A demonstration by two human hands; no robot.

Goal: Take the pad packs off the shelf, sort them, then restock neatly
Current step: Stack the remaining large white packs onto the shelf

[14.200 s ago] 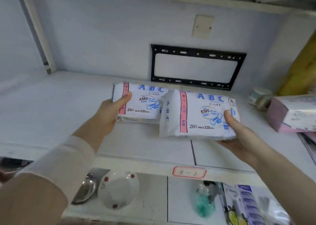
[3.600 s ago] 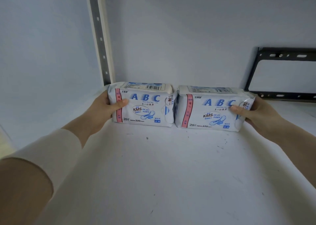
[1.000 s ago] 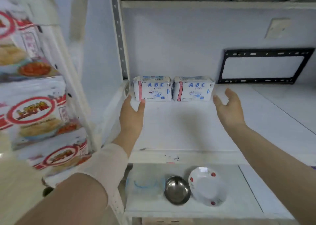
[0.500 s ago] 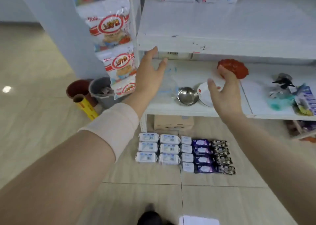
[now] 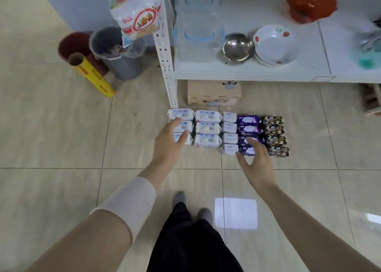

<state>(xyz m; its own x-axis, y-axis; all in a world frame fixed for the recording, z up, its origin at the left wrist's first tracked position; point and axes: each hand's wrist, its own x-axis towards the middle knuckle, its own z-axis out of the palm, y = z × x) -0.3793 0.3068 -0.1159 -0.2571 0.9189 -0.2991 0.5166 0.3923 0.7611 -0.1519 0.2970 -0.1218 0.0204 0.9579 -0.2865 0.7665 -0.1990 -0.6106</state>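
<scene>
pad packs [image 5: 208,128] in rows on floor [image 5: 61,137]

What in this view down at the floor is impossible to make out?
Head view:
- Print on the white packs: too small to read.
- Leftmost packs: partly covered by the left hand.
- Purple packs: front ones partly behind the right hand; contact unclear.
- Teal thing on the shelf: blurred, cut off by the right edge.
- Cardboard box: back hidden under the shelf.
</scene>
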